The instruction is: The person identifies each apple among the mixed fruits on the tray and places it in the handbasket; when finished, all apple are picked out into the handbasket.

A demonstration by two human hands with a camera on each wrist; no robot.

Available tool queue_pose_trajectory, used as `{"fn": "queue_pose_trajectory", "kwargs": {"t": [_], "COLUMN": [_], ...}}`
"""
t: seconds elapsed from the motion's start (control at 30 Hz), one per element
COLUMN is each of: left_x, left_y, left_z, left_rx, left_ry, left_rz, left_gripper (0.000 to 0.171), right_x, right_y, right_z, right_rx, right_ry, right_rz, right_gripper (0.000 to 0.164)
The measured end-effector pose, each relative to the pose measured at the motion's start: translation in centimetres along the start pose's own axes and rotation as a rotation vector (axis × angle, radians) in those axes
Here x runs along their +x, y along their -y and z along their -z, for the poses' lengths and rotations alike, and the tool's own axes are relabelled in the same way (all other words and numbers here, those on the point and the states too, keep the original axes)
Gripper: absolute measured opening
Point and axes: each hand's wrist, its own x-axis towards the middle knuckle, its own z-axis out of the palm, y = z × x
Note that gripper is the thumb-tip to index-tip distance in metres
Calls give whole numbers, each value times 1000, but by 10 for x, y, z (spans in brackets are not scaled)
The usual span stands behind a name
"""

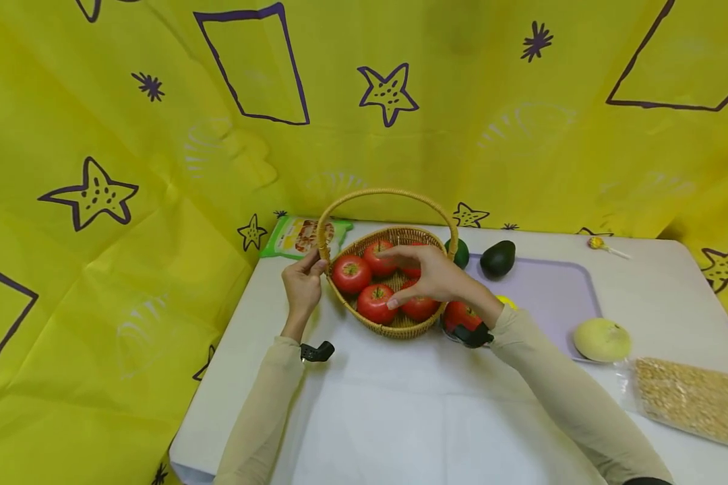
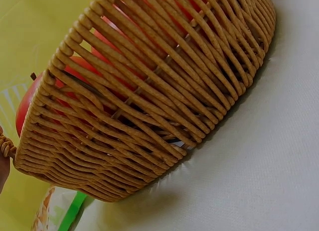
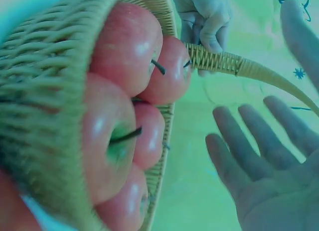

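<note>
A wicker basket (image 1: 400, 332) with a tall arched handle (image 1: 388, 191) stands on the white table, holding several red apples (image 1: 351, 274). My left hand (image 1: 303, 286) grips the foot of the handle on the basket's left side; the right wrist view shows its fingers curled there. Over the apples hovers my right hand (image 1: 432, 273), thumb and fingers spread, with nothing between them. In the right wrist view its palm and separated fingers (image 3: 229, 141) are apart from the apples. Woven basket wall (image 2: 164, 91) fills most of the left wrist view.
Behind the basket lies a green-edged packet (image 1: 285, 239). To the right are a lilac tray (image 1: 558, 279), an avocado (image 1: 498, 260), a pale round melon-like fruit (image 1: 602, 340), a bag of oat-like grains (image 1: 698, 401) and a lollipop (image 1: 607, 248). Another red fruit (image 1: 458, 315) sits under my right wrist.
</note>
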Motion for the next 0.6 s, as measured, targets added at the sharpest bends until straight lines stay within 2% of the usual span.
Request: {"fn": "queue_pose_trajectory", "kwargs": {"t": [0.1,0.23,0.6], "left_x": [0,1,-1], "left_y": [1,0,-1], "left_z": [0,-1,-1], "left_rx": [-7,-19,-16], "left_ry": [-12,-14,-6], "left_rz": [-11,-16,-1], "left_gripper": [33,33,34], "right_x": [-19,-45,-106], "right_y": [-1,-6,-31], "right_z": [5,15,34], "right_rx": [46,56,-83], "right_ry": [16,9,-151], "right_rz": [-6,-27,-51], "right_gripper": [85,88,85]}}
